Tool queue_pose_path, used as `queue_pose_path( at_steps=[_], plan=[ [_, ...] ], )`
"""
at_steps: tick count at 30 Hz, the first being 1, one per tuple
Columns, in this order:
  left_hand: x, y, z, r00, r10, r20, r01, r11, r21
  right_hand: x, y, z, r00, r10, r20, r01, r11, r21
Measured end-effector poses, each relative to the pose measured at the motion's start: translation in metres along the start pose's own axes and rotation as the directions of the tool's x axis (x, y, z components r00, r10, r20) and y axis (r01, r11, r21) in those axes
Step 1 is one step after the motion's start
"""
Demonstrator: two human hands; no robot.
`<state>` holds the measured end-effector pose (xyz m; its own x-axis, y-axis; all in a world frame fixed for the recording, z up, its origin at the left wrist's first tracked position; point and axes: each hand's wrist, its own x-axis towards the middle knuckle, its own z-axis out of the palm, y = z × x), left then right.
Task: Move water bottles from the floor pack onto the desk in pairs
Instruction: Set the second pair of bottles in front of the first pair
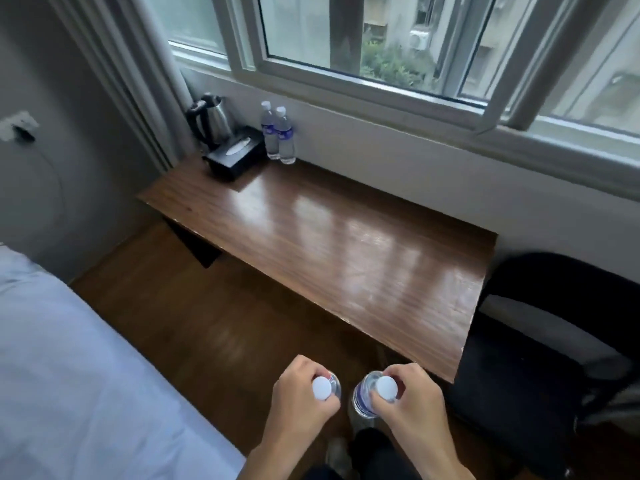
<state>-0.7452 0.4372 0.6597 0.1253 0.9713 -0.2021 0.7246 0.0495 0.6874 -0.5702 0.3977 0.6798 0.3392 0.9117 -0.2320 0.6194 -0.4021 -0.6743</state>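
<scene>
1. The left hand (301, 400) grips a water bottle (330, 386) just below its white cap (321, 388), its fingers (294, 370) curled round the neck; the bottle hangs upright, seen from above.
2. The right hand (412, 398) grips a second water bottle (362, 398) in the same way, fingers wrapped round the neck under its white cap (387, 388); part of the blue label shows on the bottle's left side.
3. Both held bottles are over the wooden floor (194, 327), near each other but apart, in front of the near edge of the worktop (346, 251) and not on it.
4. Two more bottles (278, 133) stand upright and touching at the far left of the worktop, against the wall under the window (381, 39).
5. Just left of that pair lies a black tissue box (235, 155), and behind it stands a steel kettle (211, 121) with a black handle.
6. A bed with a white sheet (69, 358) fills the lower left.
7. A black chair (554, 341) stands at the right end of the worktop.
8. The floor pack is out of view.
</scene>
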Motion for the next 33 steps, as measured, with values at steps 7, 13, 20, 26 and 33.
queue_pose_path(
  at_steps=[7, 13, 20, 26, 33],
  plan=[
    [0.045, -0.041, -0.052, 0.968, -0.218, -0.124, 0.218, 0.976, -0.014, 0.071, -0.069, 0.05, 0.964, -0.159, 0.215, 0.181, 0.98, -0.086],
    [0.103, -0.065, -0.095, 0.912, -0.341, -0.226, 0.342, 0.939, -0.035, 0.141, -0.121, 0.086, 0.895, -0.266, 0.357, 0.32, 0.942, -0.101],
    [0.176, -0.086, -0.142, 0.863, -0.391, -0.32, 0.396, 0.917, -0.052, 0.218, -0.188, 0.122, 0.847, -0.341, 0.408, 0.401, 0.913, -0.068],
    [0.235, -0.106, -0.186, 0.869, -0.372, -0.326, 0.379, 0.924, -0.045, 0.263, -0.236, 0.148, 0.837, -0.396, 0.377, 0.433, 0.901, -0.017],
    [0.31, -0.135, -0.238, 0.942, -0.247, -0.229, 0.259, 0.966, 0.025, 0.302, -0.284, 0.194, 0.894, -0.339, 0.295, 0.357, 0.934, -0.011]
  ],
)
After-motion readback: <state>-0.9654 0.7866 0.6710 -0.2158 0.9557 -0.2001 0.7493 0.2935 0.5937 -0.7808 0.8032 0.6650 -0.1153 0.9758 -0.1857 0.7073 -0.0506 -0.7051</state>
